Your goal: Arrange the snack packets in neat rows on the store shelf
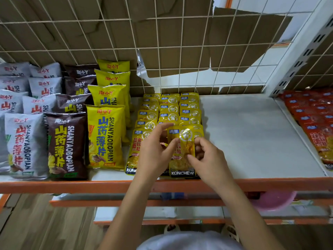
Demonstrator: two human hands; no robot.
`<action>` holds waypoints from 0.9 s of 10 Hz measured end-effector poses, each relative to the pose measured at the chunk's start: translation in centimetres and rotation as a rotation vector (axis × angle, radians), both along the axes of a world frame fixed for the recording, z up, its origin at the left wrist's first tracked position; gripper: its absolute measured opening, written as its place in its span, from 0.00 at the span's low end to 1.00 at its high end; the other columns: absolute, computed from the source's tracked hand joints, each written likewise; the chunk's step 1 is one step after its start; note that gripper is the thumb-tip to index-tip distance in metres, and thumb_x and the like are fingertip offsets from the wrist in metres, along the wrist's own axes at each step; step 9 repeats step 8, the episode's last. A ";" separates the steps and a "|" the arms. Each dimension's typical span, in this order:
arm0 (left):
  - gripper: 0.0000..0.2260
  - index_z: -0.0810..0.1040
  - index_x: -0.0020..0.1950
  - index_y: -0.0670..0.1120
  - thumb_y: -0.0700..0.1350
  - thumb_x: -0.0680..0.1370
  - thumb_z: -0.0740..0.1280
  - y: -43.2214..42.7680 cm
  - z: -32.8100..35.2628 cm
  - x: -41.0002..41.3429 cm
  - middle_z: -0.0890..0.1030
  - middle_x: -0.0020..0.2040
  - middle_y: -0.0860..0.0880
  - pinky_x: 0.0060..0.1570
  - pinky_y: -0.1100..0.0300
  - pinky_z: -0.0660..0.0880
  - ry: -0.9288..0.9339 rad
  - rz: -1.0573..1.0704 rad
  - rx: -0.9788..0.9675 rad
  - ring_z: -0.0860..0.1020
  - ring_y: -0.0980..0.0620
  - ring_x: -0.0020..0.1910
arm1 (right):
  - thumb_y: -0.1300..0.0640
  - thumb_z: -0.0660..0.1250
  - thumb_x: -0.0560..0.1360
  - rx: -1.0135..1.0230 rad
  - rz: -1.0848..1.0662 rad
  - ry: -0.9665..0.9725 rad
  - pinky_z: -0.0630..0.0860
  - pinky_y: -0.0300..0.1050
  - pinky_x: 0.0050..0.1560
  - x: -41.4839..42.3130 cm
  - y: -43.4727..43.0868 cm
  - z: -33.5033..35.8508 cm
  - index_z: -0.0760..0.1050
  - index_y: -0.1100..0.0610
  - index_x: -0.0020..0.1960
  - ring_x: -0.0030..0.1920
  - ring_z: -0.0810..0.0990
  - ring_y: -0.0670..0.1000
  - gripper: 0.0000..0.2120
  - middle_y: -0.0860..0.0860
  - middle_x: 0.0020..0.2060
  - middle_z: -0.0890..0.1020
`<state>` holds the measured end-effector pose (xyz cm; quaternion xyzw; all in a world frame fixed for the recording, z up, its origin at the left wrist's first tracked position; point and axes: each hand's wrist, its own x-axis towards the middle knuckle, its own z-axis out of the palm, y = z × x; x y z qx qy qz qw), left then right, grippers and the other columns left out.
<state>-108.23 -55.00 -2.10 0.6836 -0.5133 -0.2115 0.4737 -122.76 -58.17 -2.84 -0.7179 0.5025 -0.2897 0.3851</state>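
While both hands pinch one packet (pixel 183 152) between them, left hand (pixel 155 152) on its left edge, right hand (pixel 207 159) on its right, it's probably light, floppy, slick foil, so grip edge seams.

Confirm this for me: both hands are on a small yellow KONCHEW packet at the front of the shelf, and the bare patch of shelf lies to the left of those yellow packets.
One detail is wrong. The left hand and right hand do hold the small yellow KONCHEW packet at the front, but the head view shows the bare patch of shelf to the right of those packets, not the left. The yellow SHANYAOBOPIAN bags sit on their left.
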 end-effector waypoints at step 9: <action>0.19 0.77 0.62 0.45 0.50 0.74 0.65 2.0 -0.4 -2.1 0.76 0.57 0.44 0.55 0.53 0.72 -0.403 0.059 -0.227 0.72 0.46 0.57 | 0.57 0.67 0.70 -0.339 -0.223 0.000 0.75 0.47 0.54 -2.5 3.5 0.2 0.79 0.55 0.55 0.52 0.76 0.50 0.14 0.47 0.50 0.77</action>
